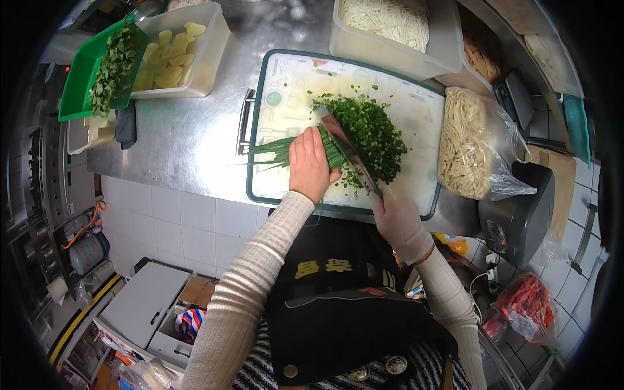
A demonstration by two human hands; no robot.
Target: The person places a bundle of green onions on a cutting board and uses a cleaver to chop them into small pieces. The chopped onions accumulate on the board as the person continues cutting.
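My left hand (309, 163), bare, presses down on a bundle of green chives or thin scallions (273, 151), whose long ends point left over the board's edge. In a clear glove, my right hand (399, 217) grips the handle of a broad kitchen knife (348, 150). The blade lies slantwise at the cut ends of the bundle, close to my left fingers. Right of the blade, a heap of finely chopped greens (373, 131) covers the middle of the white cutting board (419, 185) with a dark green rim. The knife's handle is mostly hidden by my fingers.
A bag of noodles (463, 146) touches the board's right side. Behind stands a plastic tub (399, 53) of white shreds. At the back left are a tub of sliced potatoes (207, 73) and a green basket (75, 97) with leafy herbs. A dark appliance (519, 214) stands right.
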